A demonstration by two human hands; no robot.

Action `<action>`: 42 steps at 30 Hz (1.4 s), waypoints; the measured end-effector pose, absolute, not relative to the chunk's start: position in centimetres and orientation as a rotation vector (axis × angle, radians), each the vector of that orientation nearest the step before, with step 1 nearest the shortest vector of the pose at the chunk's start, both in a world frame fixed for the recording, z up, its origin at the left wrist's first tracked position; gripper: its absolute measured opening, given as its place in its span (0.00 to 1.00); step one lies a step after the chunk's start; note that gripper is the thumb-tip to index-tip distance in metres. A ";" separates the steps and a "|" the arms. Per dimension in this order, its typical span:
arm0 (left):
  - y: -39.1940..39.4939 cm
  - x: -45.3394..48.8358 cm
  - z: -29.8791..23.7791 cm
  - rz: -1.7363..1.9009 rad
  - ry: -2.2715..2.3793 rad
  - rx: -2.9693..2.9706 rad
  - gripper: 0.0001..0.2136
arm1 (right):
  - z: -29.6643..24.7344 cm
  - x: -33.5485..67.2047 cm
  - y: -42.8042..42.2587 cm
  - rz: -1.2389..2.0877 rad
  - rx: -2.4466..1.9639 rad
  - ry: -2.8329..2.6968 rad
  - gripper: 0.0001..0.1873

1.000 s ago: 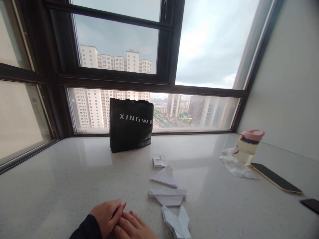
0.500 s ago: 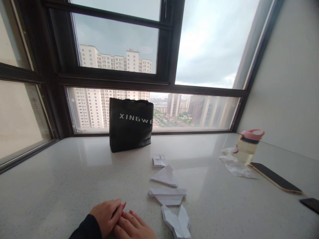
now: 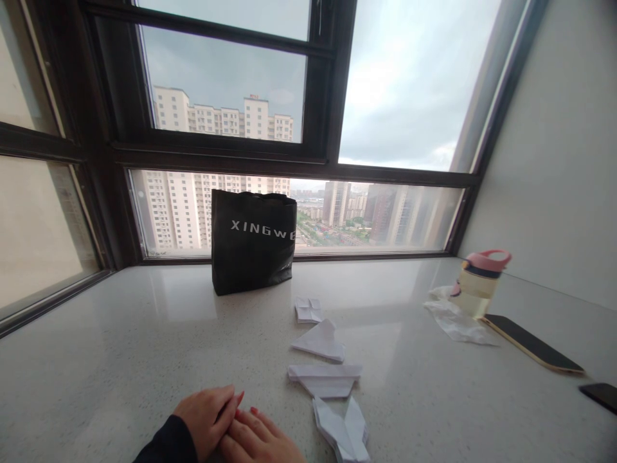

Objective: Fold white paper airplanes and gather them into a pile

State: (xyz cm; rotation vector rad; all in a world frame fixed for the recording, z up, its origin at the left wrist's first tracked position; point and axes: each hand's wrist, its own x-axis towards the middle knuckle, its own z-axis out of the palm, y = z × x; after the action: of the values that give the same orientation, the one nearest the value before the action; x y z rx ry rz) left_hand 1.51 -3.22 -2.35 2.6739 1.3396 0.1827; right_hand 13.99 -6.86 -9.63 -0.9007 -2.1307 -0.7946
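My left hand (image 3: 205, 415), in a dark sleeve, rests on the counter at the bottom of the view. Its thumb lies a little apart from the fingers, and it holds nothing. My right hand (image 3: 260, 440) lies against it with fingers laid out flat, touching the left hand's fingertips; the frame's lower edge cuts it off. Just right of my hands is a folded white paper piece with two pointed flaps (image 3: 343, 429). Beyond it, in a line, lie a paper trapezoid (image 3: 325, 381), a triangular folded paper (image 3: 319, 341) and a small folded paper square (image 3: 308, 310).
A black bag (image 3: 253, 244) with white lettering stands by the window (image 3: 402, 215). To the right, a pink-lidded bottle (image 3: 478, 283) stands beside crumpled tissue (image 3: 456, 321). A phone (image 3: 533, 344) lies near it, with another dark object (image 3: 600, 395) at the right edge.
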 end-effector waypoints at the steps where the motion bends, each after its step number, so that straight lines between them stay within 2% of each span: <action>1: -3.2 1.5 -2.3 0.189 1.339 2.668 0.16 | -9.7 14.0 -6.9 -0.791 -0.914 -2.149 0.12; 19: -3.0 1.5 -2.6 0.177 1.324 2.688 0.16 | -9.2 13.8 -7.0 -0.784 -0.895 -1.999 0.16; 26: -2.8 1.5 -2.9 0.165 1.334 2.665 0.15 | -9.6 14.0 -6.9 -0.781 -0.939 -2.186 0.13; 42: -3.1 1.5 -2.6 0.164 1.364 2.653 0.16 | -9.9 14.0 -6.8 -0.789 -0.895 -2.114 0.13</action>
State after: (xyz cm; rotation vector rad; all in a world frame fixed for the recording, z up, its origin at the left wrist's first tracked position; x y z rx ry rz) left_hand 1.55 -3.05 -2.59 2.6527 1.3635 0.1643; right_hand 14.04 -6.81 -9.91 -0.8953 -2.1137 -0.7888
